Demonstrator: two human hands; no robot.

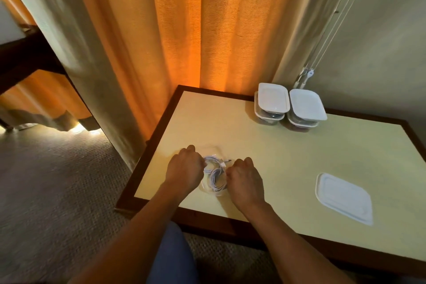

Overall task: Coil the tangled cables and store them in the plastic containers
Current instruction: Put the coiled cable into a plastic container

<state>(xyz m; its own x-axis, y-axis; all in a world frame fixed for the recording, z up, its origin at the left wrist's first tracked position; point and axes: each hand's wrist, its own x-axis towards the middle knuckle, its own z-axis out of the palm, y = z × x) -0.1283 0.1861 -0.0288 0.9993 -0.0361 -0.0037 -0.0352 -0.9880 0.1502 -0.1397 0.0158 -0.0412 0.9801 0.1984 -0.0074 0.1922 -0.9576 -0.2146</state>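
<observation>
A coiled white cable (215,175) lies inside a clear plastic container (213,152) near the table's left front. My left hand (184,167) is curled at the container's left side and my right hand (245,180) is curled at its right side, both pressing on the cable or the container's rim; the fingertips are hidden. A loose white lid (343,197) lies flat on the table to the right.
Lidded containers stand stacked in two piles at the back, one pile (272,104) beside the other (305,108). The cream table (288,157) has a dark wooden frame. Orange curtains hang behind, with carpet on the left.
</observation>
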